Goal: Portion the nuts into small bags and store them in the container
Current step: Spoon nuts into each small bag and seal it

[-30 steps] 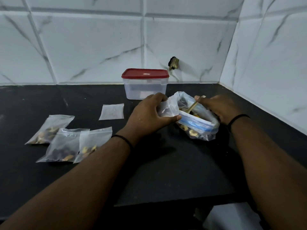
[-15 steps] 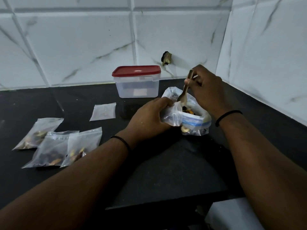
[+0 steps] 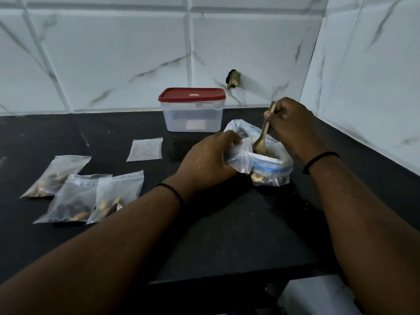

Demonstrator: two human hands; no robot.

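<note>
A person's right hand [image 3: 293, 123] grips a brass-coloured spoon [image 3: 263, 133], its bowl lowered into the open mouth of a large bag of nuts [image 3: 270, 164] standing toward the right side of the black counter [image 3: 227, 235]. The left hand [image 3: 209, 160] curls round a small clear bag [image 3: 238, 155], pinching it against the large bag's near rim. A clear container [image 3: 193, 117] with its red lid [image 3: 192, 94] on sits at the counter's back edge, against the marble-tiled wall [image 3: 113, 53]. Three filled small bags [image 3: 86, 192] lie overlapping near the counter's left edge. One flat small bag [image 3: 145, 149] lies between them and the container; whether it holds anything cannot be told.
</note>
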